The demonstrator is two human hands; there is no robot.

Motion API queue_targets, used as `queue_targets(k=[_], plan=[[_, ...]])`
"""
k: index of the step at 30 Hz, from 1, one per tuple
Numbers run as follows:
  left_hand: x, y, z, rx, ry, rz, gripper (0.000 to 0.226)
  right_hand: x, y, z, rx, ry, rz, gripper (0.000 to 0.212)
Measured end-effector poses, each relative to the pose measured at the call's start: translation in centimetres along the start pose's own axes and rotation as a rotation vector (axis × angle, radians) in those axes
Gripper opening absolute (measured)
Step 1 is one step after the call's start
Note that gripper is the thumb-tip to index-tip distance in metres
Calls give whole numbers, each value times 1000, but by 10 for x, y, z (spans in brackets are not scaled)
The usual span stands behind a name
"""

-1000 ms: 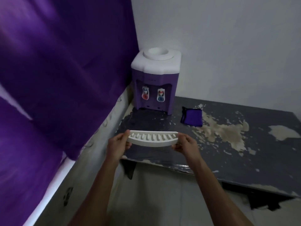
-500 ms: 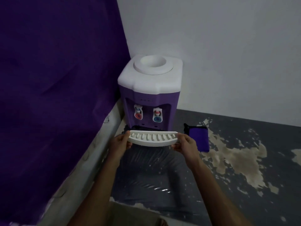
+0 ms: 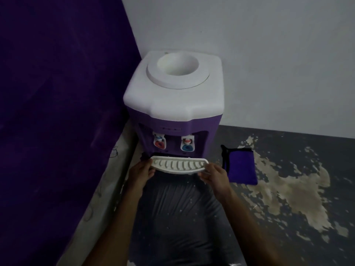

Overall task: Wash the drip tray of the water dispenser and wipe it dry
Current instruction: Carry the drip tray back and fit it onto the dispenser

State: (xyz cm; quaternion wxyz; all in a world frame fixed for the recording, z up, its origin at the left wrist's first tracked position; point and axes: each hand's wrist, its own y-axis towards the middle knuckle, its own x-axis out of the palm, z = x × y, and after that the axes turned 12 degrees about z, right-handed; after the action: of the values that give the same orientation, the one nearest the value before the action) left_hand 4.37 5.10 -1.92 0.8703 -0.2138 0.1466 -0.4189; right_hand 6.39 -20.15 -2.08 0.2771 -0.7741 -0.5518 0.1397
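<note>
One water dispenser point(image 3: 173, 104) stands in the corner, purple with a white top. It has two taps: one red point(image 3: 159, 142) and one blue point(image 3: 187, 145). There is one white drip tray point(image 3: 178, 164), with about a dozen slots across it. Two hands hold it, the left hand point(image 3: 141, 170) at one end and the right hand point(image 3: 216, 176) at the other. One purple cloth point(image 3: 240, 166) lies on the one table point(image 3: 288, 198). One purple curtain point(image 3: 63, 93) hangs alongside.

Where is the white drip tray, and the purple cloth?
drip tray point(image 3: 178, 166), head view, on its slotted top.
purple cloth point(image 3: 241, 167), head view, on the middle of the fabric.
</note>
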Motion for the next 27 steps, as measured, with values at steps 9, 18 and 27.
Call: queue_targets(k=[9, 18, 27], plan=[[8, 42, -5, -148, -43, -62, 35, 30, 11, 21, 95, 54, 164, 26], [18, 65, -11, -206, -134, -49, 33, 52, 26, 33, 172, 133, 248, 30], [25, 72, -7, -321, -223, -46, 41, 65, 29, 35, 222, 213, 315, 39]])
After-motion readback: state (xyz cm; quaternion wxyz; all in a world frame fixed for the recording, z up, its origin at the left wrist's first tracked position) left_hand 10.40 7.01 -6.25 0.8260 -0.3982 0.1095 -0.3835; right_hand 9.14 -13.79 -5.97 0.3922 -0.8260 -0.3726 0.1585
